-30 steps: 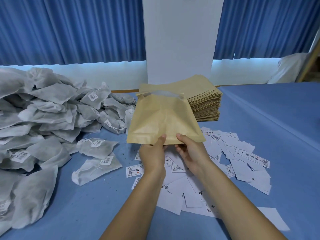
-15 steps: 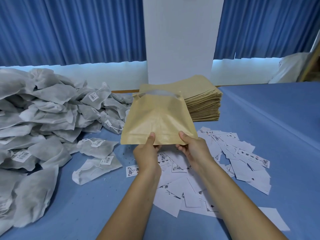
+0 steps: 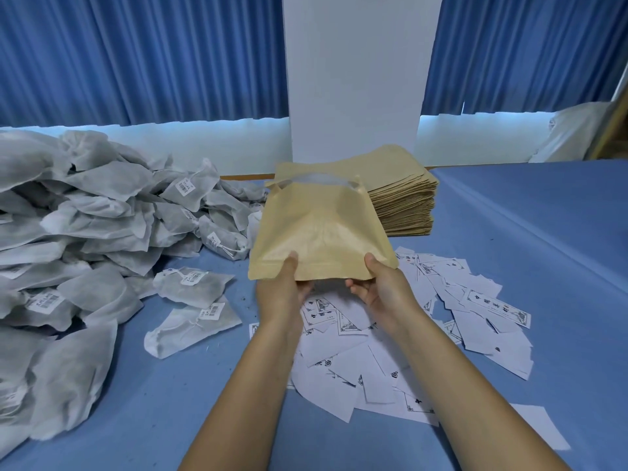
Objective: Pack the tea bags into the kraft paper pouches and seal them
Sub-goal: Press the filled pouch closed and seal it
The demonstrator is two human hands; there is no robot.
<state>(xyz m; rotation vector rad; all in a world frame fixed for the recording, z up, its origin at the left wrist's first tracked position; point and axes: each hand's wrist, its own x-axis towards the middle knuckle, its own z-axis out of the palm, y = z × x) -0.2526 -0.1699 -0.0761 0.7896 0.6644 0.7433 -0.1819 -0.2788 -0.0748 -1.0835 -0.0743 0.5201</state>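
Observation:
I hold one kraft paper pouch [image 3: 319, 229] upright above the blue table, mouth open at the top and facing away. My left hand [image 3: 282, 294] pinches its bottom edge left of centre, thumb on the front. My right hand [image 3: 380, 287] grips the bottom right corner the same way. A big heap of grey tea bags [image 3: 85, 239] with barcode tags fills the left side. Two loose tea bags [image 3: 193, 283] lie nearest my left hand. Behind the held pouch, a stack of flat kraft pouches [image 3: 404, 198] sits.
Loose white printed labels [image 3: 441, 300] are scattered on the blue tablecloth [image 3: 543, 249] under and to the right of my hands. A white pillar [image 3: 353, 79] and blue curtains stand behind the table. A white bag [image 3: 571, 130] lies at the far right.
My hands spread apart along the pouch's bottom edge; the right one moved to the corner. The pouch shifted slightly left, and its body has puffed out.

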